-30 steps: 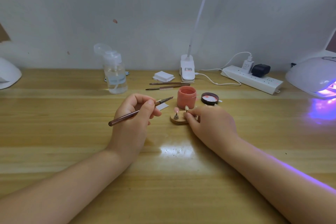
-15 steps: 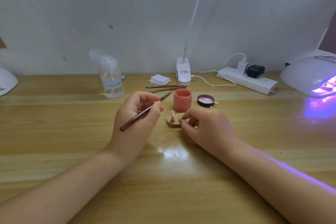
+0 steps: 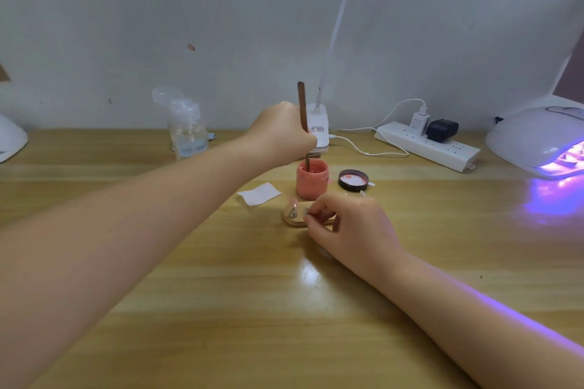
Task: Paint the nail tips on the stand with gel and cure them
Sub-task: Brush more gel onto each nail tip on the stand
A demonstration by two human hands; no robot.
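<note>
My left hand [image 3: 279, 133] grips a brown brush [image 3: 302, 110] held upright, its tip down inside the open pink gel jar [image 3: 312, 180]. Just in front of the jar lies a small wooden nail stand [image 3: 292, 218] with a pink nail tip [image 3: 294, 201] on a metal holder. My right hand [image 3: 349, 226] holds the stand's right side with curled fingers and covers that part of it. The jar's black lid [image 3: 353, 179] lies to the right of the jar, inside up. A white UV lamp [image 3: 537, 136] glows purple at the far right.
A white paper slip [image 3: 259, 193] lies left of the jar. At the back stand a clear pump bottle [image 3: 188, 133], a clip lamp base [image 3: 317, 128] and a power strip [image 3: 426, 145] with plugs and a cable. A white object [image 3: 11, 139] sits at the left edge.
My left hand has moved forward and turned the brush upright, dipping its tip into the gel jar. My right hand has stayed on the stand.
</note>
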